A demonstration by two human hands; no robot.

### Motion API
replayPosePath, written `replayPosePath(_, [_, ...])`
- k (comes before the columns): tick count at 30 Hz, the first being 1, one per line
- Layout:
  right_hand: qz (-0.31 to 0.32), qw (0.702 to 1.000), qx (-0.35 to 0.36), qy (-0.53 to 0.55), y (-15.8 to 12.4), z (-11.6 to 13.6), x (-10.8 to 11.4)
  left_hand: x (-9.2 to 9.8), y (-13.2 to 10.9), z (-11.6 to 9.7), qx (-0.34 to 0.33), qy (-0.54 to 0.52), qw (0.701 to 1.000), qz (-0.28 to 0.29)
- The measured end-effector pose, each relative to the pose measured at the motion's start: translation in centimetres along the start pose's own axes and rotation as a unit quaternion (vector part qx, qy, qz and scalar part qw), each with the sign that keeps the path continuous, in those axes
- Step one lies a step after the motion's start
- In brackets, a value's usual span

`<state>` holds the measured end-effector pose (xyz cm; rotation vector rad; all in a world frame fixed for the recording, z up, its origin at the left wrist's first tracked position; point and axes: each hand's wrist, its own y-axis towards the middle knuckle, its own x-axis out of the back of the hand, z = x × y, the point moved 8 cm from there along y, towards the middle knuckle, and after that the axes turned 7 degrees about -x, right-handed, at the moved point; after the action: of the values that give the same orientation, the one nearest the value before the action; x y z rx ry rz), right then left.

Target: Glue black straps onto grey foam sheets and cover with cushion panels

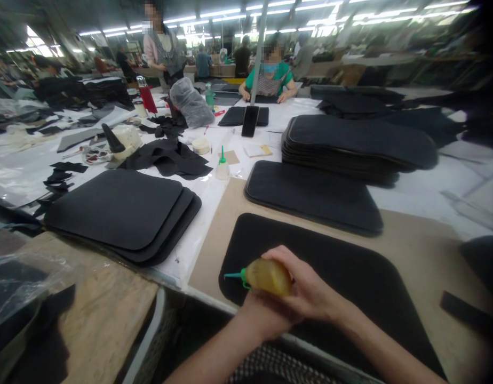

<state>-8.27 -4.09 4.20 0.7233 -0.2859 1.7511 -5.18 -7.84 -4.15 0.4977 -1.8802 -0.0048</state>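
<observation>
My right hand [298, 277] is wrapped round a squeeze bottle [268, 277] of yellowish liquid, which lies tilted sideways. Its green nozzle points left, over the near left corner of a large black panel [310, 245] with rounded corners. Beneath the bottle is my left hand [266, 314], close against it and the right hand; its fingers are mostly hidden, so I cannot tell whether it grips anything. The panel lies on a brown board [210, 250] at the table's front edge. Just behind it, more black panels [310, 194] lie stacked.
A taller stack of black panels [350, 138] stands at right, another stack [118, 208] at left. Behind are a small green-tipped bottle [222, 168], a phone [250, 121] leaning upright, black scraps [170, 157] and a metal pole [259, 53]. A masked co-worker [270, 80] sits across the table.
</observation>
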Motion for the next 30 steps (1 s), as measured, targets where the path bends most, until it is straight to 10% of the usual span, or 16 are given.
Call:
replayPosePath(21, [-0.285, 0.946, -0.060, -0.144, 1.8, -7.2, 5.2, 1.9, 1.1, -0.3, 0.001, 0.029, 1.000, 0.003])
replayPosePath(30, [-0.325, 0.910, -0.135, -0.218, -7.3, -9.6, 11.4, 1.2, 1.2, -0.7, -0.018, 0.096, 0.995, 0.004])
